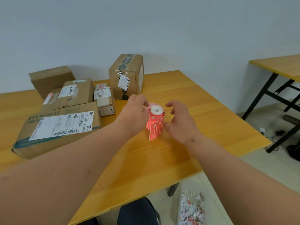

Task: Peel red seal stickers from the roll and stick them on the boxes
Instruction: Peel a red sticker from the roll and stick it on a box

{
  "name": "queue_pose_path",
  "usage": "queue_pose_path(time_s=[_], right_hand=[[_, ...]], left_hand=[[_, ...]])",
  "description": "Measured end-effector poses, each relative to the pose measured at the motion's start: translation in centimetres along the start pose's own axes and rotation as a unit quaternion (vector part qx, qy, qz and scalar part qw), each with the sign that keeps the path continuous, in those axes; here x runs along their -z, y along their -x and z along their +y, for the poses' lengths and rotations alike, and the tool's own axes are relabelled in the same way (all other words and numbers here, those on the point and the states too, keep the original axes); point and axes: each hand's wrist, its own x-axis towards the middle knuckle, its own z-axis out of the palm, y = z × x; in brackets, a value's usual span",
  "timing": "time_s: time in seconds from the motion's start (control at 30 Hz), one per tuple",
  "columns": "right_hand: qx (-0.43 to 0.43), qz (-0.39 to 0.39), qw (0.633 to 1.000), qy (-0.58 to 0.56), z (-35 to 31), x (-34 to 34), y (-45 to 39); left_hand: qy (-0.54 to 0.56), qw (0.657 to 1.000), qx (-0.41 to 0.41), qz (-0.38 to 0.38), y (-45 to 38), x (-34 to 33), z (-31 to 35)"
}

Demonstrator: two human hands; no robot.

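Left hand (134, 111) covers the left side of the sticker roll (155, 120), so finger contact there can't be judged. Sticker print is too small to read. Frame bottom cuts off the bag of scraps (191, 208); the far-left box (50, 78) is partly hidden behind other boxes.

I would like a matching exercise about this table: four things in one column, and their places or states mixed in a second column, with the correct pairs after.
Things:
1. sticker roll
2. tall box
3. HYNAUT box
4. left hand

Places or states:
A. lies flat at the left of the table, big white label on top
B. stands on end between the two hands
C. touches the top rim of the roll
D. stands upright at the far edge, near the wall

Pairs: 1-B, 2-D, 3-A, 4-C
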Motion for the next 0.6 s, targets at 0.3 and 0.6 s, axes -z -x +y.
queue_pose_path(time_s=[0.3, 0.6], right_hand=[[0.138, 0.010, 0.978, 0.158, -0.8, -0.4, 0.3], [0.118, -0.018, 0.973, 0.198, -1.8, 0.4, -0.2]], left_hand=[[-0.058, 0.991, 0.004, -0.122, 1.5, -0.4, 0.1], [0.068, 0.986, 0.087, -0.127, 1.6, 0.2, -0.3]])
